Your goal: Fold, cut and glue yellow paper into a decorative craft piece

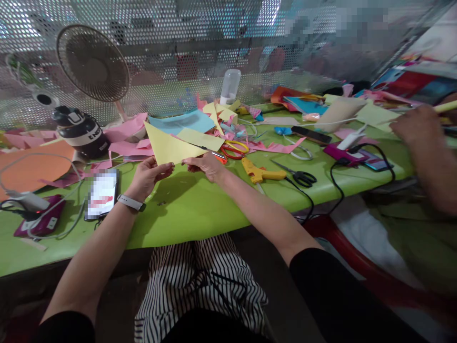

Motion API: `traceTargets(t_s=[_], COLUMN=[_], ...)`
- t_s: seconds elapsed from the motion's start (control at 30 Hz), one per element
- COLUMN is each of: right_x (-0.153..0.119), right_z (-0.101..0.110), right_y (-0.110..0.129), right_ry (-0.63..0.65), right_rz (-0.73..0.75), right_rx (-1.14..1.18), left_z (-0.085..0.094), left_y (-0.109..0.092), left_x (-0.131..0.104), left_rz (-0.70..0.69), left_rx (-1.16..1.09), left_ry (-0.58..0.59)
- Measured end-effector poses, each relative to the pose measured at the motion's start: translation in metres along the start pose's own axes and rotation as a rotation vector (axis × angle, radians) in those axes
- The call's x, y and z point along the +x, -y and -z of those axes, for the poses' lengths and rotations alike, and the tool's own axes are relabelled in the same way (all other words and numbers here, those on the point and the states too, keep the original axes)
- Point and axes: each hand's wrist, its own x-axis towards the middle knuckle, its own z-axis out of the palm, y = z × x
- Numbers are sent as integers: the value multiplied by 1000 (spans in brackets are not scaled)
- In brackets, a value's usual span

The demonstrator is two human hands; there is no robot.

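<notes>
While the left hand (146, 175) pinches one lower corner and the right hand (205, 166) the other, the yellow paper triangle (167, 146) lifts off the green table (185, 209), apex up-left, long edge running left-right. Phone (102, 194) left; glue gun (259, 172) and black scissors (298, 175) right, nothing blocking.

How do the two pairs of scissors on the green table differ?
The black-handled scissors lie right of the yellow glue gun, blades open; the red-and-yellow-handled scissors lie left of it, beside the right hand, partly under paper scraps. Both lie flat, untouched.
</notes>
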Motion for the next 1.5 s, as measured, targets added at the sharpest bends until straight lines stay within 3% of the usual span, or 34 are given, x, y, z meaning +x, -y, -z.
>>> traceTargets(t_s=[0.1, 0.23, 0.3, 0.47, 0.6, 0.8, 1.07, 1.3, 1.37, 1.5], right_x=[8, 19, 21, 15, 10, 9, 13, 24, 23, 16], right_z=[11, 30, 34, 18, 2, -2, -6, 21, 23, 10], right_y=[3, 11, 13, 7, -1, -2, -8, 3, 5, 3], right_ry=[-65, -325, -372, -62, -62, 16, -167, -425, -405, -158], right_rz=[26, 88, 64, -64, -36, -56, 47, 82, 59, 8], right_rx=[33, 196, 263, 156, 76, 122, 251, 504, 482, 313], left_z=[7, 15, 16, 13, 10, 6, -3, 5, 7, 8], left_y=[-3, -7, -8, -6, -4, -2, -3, -1, 0, 4], left_x=[3, 8, 8, 4, 3, 2, -1, 3, 4, 5], left_rz=[-18, -53, -60, -62, -54, -60, -77, -83, -92, -84], left_rx=[-19, -63, -73, -23, 2, 35, 29, 3, 1, 24], left_ry=[-38, -90, -94, -49, -46, -54, -68, -90, -94, -60])
